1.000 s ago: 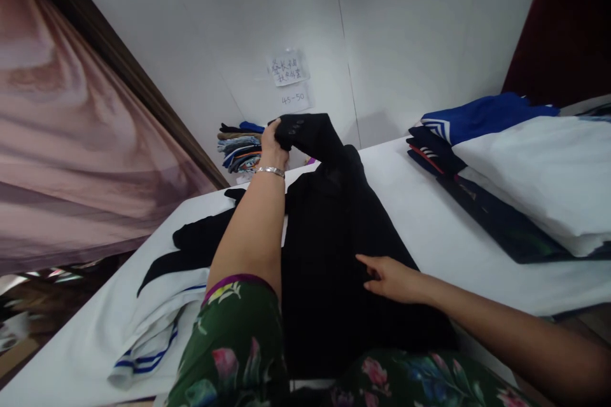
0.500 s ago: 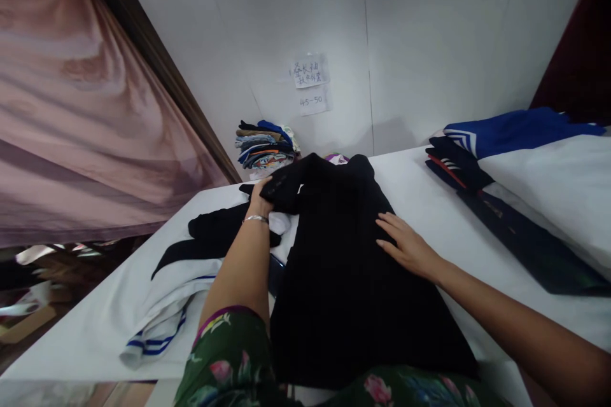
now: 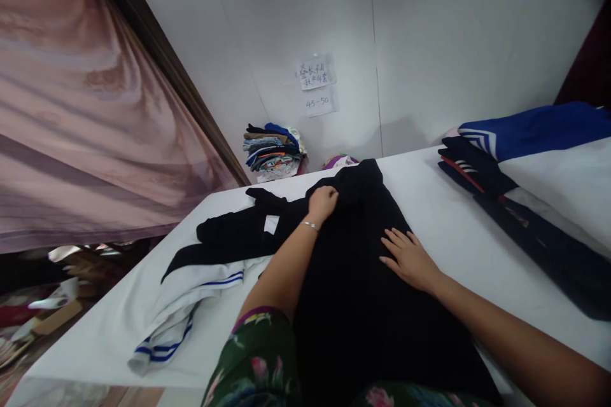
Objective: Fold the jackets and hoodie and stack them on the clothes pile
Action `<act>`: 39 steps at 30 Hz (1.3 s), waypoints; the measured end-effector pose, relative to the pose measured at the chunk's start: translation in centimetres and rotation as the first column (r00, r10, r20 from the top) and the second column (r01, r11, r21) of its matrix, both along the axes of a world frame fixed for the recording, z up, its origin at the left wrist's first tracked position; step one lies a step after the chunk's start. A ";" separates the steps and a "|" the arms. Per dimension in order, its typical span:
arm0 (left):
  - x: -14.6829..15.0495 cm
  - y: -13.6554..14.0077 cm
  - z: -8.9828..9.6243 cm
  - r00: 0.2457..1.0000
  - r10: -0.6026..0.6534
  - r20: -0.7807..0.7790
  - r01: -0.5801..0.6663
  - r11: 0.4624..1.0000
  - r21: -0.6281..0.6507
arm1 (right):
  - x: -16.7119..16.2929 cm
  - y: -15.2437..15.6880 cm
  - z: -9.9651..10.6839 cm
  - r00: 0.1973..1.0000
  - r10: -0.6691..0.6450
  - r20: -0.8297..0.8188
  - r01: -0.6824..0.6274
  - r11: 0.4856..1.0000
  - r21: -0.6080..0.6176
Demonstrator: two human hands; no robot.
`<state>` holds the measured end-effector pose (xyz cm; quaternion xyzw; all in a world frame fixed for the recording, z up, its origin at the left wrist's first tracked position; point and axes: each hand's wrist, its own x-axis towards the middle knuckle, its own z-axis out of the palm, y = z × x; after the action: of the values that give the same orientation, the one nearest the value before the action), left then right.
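A black garment [image 3: 363,305] lies spread down the middle of the table, its near end running under my body. My left hand [image 3: 323,200] is closed at its upper left part, pinching the black cloth; the fingertips are partly hidden. Flat on the garment's right edge rests my right hand [image 3: 409,257], fingers stretched and spread. To the left of the garment, more black clothing [image 3: 233,229] lies against it, over a white garment with blue stripes [image 3: 176,311].
Against the wall stands a stack of folded clothes [image 3: 274,149], with a purple and white item [image 3: 341,160] beside it. Dark clothes [image 3: 520,213] and a blue and white garment [image 3: 529,130] lie at the right on the white table [image 3: 95,331]. A pink curtain [image 3: 86,102] hangs at left.
My left hand has moved right and inward with the black cloth, from the left side to the garment's upper part. My right hand stays flat on the right edge. The view has shifted slightly.
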<state>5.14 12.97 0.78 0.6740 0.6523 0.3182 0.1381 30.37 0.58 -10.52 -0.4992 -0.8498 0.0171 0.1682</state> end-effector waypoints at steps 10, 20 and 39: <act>5.4 4.8 -4.4 0.819 -0.047 -0.572 -0.014 0.995 -0.103 | 0.3 -0.2 -0.2 0.998 0.055 -0.034 -0.054 0.998 0.034; 2.6 7.7 -5.6 0.863 0.044 -0.503 -0.172 0.962 -0.211 | 0.0 0.0 -0.6 0.996 0.088 -0.033 -0.087 0.996 0.034; 9.9 7.7 -8.8 0.826 -0.311 -0.470 0.129 0.916 -0.380 | -0.4 0.0 -0.9 0.997 0.073 0.004 -0.073 0.995 0.066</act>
<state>15.06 20.67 -8.01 0.7731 0.6257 -0.0092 0.1041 29.97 0.58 -11.40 -0.4622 -0.8676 -0.0053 0.1833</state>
